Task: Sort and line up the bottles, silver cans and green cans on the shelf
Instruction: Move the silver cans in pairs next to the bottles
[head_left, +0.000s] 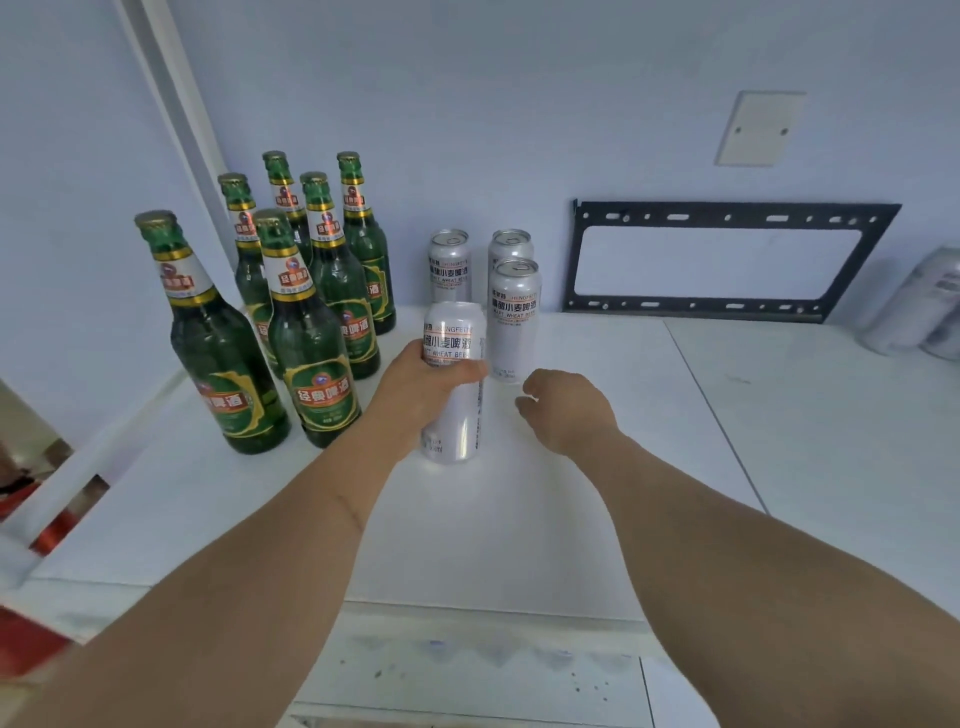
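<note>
My left hand (423, 387) grips a silver can (454, 379) that stands upright on the white shelf (519, 519), in front of three other silver cans (514, 317). Just to its right my right hand (566, 410) hovers with loosely curled fingers and holds nothing. Several green glass bottles (306, 322) stand in two rows at the left of the shelf. More silver cans (919, 306) lie at the far right edge. No green cans are in view.
A black metal bracket (727, 260) leans against the back wall behind the shelf's right half. A white wall plate (758, 127) is above it. The shelf's left edge drops off beside the bottles, with a white post (171, 119) behind them.
</note>
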